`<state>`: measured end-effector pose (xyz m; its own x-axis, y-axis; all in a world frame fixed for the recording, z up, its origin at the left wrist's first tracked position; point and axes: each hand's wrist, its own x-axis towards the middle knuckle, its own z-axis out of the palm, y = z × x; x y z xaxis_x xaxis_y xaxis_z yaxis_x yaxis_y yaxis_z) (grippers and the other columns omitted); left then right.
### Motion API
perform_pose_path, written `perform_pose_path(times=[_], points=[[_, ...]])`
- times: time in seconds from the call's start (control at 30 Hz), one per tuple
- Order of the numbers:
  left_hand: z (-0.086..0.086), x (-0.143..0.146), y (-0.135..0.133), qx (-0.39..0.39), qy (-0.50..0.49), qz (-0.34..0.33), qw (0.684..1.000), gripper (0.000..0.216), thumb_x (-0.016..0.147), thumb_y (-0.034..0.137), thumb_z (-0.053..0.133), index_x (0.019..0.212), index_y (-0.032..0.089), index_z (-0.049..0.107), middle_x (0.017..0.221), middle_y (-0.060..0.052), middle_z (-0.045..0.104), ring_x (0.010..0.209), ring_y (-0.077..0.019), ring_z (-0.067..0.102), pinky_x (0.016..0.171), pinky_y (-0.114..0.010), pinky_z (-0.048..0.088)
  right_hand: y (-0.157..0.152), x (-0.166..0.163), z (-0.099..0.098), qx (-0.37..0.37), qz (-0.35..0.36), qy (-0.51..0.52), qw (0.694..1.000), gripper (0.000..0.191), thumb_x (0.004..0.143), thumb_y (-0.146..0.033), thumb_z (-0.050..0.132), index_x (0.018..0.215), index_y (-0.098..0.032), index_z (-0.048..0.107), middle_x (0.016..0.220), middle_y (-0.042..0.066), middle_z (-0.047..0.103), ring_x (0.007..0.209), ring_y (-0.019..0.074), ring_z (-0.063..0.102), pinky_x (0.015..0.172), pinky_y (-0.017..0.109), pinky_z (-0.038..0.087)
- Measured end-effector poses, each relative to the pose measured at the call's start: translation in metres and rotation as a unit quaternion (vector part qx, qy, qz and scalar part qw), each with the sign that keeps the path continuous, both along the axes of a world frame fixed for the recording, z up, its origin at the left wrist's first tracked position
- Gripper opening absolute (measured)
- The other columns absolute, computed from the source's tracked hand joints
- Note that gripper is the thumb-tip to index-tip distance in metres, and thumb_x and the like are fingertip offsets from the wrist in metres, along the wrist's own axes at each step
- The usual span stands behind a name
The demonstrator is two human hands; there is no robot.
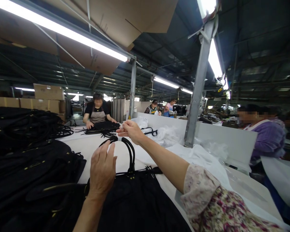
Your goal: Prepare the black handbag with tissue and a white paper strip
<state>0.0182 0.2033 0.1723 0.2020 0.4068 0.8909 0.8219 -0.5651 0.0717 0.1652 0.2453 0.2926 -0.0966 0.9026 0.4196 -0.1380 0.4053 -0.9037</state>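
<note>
On the table, unlabelled black bag.

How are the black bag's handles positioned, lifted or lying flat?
Lifted: the right hand pinches the handles up from the black bag.

We see a grey steel post rising from the white worktable. Fluorescent tubes glow left of it, cardboard boxes stacked far left beyond.
</note>
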Motion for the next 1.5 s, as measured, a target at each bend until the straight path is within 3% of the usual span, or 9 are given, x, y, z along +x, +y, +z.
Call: perform_pose_path(times=[0.13, 0.37, 0.5, 0.67, 0.83, 0.9, 1.03, 1.27, 1.5], points=[[-0.027, -0.002, 0.017, -0.037, 0.112, -0.038, 0.992, 0.043, 0.094, 0.01, 0.032, 0.128, 0.016, 0.058, 0.136, -0.009, 0.056, 0.128, -0.0253, 0.046, 0.112, -0.043, 0.035, 0.014, 0.001, 0.005, 0.016, 0.01, -0.028, 0.999, 0.017, 0.096, -0.014, 0.046, 0.079, -0.017, 0.047, 0.07, -0.003, 0.06, 0.069, 0.0124, 0.069, 0.062, 0.023, 0.057], [-0.116, -0.029, 0.049, -0.171, 0.156, -0.039, 0.972, 0.035, 0.092, 0.019, 0.045, 0.119, 0.019, 0.067, 0.116, -0.011, 0.069, 0.111, -0.0285, 0.063, 0.103, -0.053, 0.047, 0.048, -0.008, 0.028, 0.094, -0.094, -0.048, 0.99, 0.021, 0.098, -0.013, 0.037, 0.078, -0.019, 0.041, 0.071, -0.002, 0.056, 0.074, 0.0125, 0.067, 0.068, 0.026, 0.054], [-0.131, -0.032, 0.051, -0.2, 0.143, -0.031, 0.969, 0.036, 0.095, 0.023, 0.044, 0.125, 0.024, 0.063, 0.121, -0.008, 0.068, 0.112, -0.0244, 0.062, 0.106, -0.047, 0.046, 0.071, -0.018, 0.037, 0.108, -0.144, -0.082, 0.98, 0.018, 0.098, -0.012, 0.031, 0.085, -0.018, 0.042, 0.084, 0.002, 0.058, 0.079, 0.0132, 0.064, 0.071, 0.029, 0.054], [-0.128, -0.034, 0.055, -0.214, 0.093, -0.024, 0.972, 0.037, 0.096, 0.022, 0.039, 0.124, 0.019, 0.063, 0.129, -0.01, 0.061, 0.121, -0.0219, 0.056, 0.107, -0.039, 0.046, 0.07, -0.014, 0.022, 0.151, -0.192, -0.239, 0.94, 0.016, 0.085, -0.008, 0.05, 0.1, -0.014, 0.054, 0.115, 0.012, 0.058, 0.123, 0.0236, 0.048, 0.101, 0.036, 0.042], [-0.113, -0.039, 0.047, -0.243, 0.039, 0.002, 0.969, 0.045, 0.093, 0.009, 0.028, 0.12, 0.016, 0.062, 0.131, -0.012, 0.059, 0.123, -0.0219, 0.054, 0.104, -0.039, 0.046, -0.003, -0.004, -0.053, 0.142, -0.06, -0.456, 0.876, 0.035, 0.074, -0.012, 0.069, 0.108, -0.015, 0.064, 0.111, 0.011, 0.064, 0.113, 0.0271, 0.057, 0.101, 0.04, 0.043], [-0.099, -0.042, 0.037, -0.27, 0.044, 0.0, 0.962, 0.045, 0.092, 0.007, 0.028, 0.117, 0.017, 0.063, 0.13, -0.012, 0.059, 0.12, -0.0208, 0.056, 0.1, -0.037, 0.048, -0.043, 0.0, -0.087, 0.107, 0.053, -0.562, 0.819, 0.033, 0.071, -0.018, 0.076, 0.102, -0.016, 0.069, 0.099, 0.01, 0.069, 0.095, 0.028, 0.065, 0.087, 0.038, 0.052], [-0.054, -0.048, 0.005, -0.368, 0.131, -0.047, 0.919, 0.03, 0.087, 0.009, 0.044, 0.101, 0.017, 0.069, 0.107, -0.008, 0.071, 0.102, -0.0171, 0.066, 0.094, -0.032, 0.05, -0.12, 0.014, -0.118, 0.069, 0.21, -0.721, 0.657, 0.049, 0.093, -0.032, 0.057, 0.139, -0.016, 0.051, 0.133, 0.021, 0.054, 0.115, 0.0338, 0.06, 0.093, 0.044, 0.05], [0.018, -0.05, -0.116, -0.465, 0.214, -0.083, 0.855, 0.032, 0.088, 0.026, 0.045, 0.106, 0.018, 0.071, 0.116, -0.009, 0.07, 0.113, -0.0239, 0.062, 0.102, -0.035, 0.044, -0.244, 0.05, -0.149, 0.052, 0.195, -0.646, 0.736, 0.079, 0.091, -0.061, 0.052, 0.155, -0.024, 0.02, 0.156, 0.024, 0.018, 0.143, 0.0434, 0.016, 0.109, 0.066, 0.025], [-0.034, -0.033, -0.241, -0.538, 0.235, -0.102, 0.803, 0.048, 0.093, 0.037, 0.044, 0.138, 0.021, 0.051, 0.146, -0.007, 0.045, 0.137, -0.0228, 0.04, 0.114, -0.04, 0.033, -0.285, 0.069, -0.206, 0.145, 0.151, -0.621, 0.755, 0.083, 0.087, -0.071, 0.048, 0.153, -0.026, 0.026, 0.156, 0.023, 0.018, 0.144, 0.0424, 0.015, 0.108, 0.072, 0.014]])
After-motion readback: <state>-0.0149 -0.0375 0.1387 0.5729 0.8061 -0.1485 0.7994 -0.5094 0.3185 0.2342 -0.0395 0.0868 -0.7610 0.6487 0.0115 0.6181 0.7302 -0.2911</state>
